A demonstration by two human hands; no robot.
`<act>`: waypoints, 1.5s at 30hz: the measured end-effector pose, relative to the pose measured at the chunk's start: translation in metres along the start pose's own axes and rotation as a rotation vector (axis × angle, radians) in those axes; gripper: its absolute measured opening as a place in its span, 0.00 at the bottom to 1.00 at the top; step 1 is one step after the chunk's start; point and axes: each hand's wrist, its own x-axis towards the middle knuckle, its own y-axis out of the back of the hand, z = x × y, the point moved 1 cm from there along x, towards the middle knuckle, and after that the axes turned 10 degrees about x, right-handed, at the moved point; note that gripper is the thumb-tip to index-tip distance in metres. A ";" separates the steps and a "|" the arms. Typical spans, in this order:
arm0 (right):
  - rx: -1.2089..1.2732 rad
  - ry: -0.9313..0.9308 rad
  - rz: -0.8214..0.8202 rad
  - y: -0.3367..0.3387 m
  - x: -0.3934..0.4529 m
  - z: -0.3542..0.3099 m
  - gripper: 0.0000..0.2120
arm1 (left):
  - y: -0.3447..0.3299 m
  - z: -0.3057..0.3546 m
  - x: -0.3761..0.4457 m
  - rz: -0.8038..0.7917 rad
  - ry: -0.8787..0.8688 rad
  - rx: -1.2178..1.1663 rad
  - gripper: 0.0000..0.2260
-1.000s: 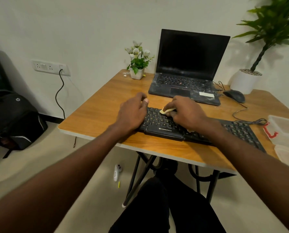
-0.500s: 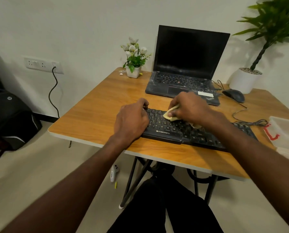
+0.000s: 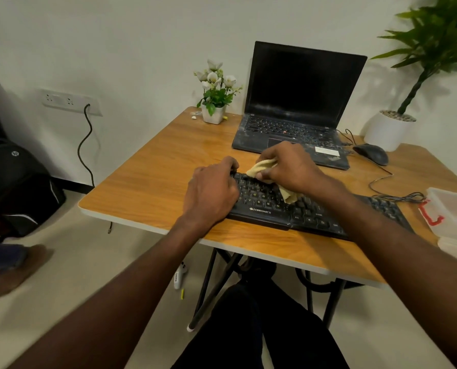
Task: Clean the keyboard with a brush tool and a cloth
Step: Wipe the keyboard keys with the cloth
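Note:
A black keyboard lies on the wooden table, near its front edge. My left hand covers the keyboard's left end and grips it there. My right hand is closed on a pale yellow cloth and presses it onto the keys in the upper middle rows; a fold of the cloth hangs out below the palm. No brush tool is in view.
An open dark laptop stands behind the keyboard. A small flower pot sits at the back left, a black mouse and a large potted plant at the back right. A clear plastic box sits at the right edge. A backpack leans on the floor.
My right hand has drawn the cloth up toward the keyboard's top rows, and more of the cloth shows. My left hand stays on the keyboard's left end. A foot has appeared at the left.

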 end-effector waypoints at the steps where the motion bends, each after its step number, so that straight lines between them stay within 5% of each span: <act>1: 0.058 0.012 0.013 0.000 0.000 -0.003 0.13 | 0.000 0.001 0.000 0.002 -0.001 0.008 0.15; 4: 0.067 0.065 -0.047 -0.006 -0.003 -0.011 0.12 | 0.001 0.002 0.000 0.000 0.001 0.013 0.15; 11: -0.426 -0.010 -0.150 0.015 0.002 -0.009 0.11 | 0.000 0.001 0.000 0.003 -0.003 0.000 0.14; 19: -0.182 0.057 -0.050 -0.010 0.001 -0.017 0.11 | -0.001 0.002 0.000 -0.001 -0.008 0.005 0.14; 27: -0.451 -0.045 -0.133 0.010 0.007 -0.010 0.13 | -0.001 0.001 0.001 0.005 -0.008 0.004 0.14; 34: -0.101 0.103 -0.065 -0.006 0.004 -0.023 0.08 | -0.004 0.000 0.001 -0.007 0.001 0.028 0.14; 45: -0.343 0.019 -0.139 0.017 0.001 -0.007 0.06 | -0.005 -0.002 0.001 0.008 -0.001 0.010 0.14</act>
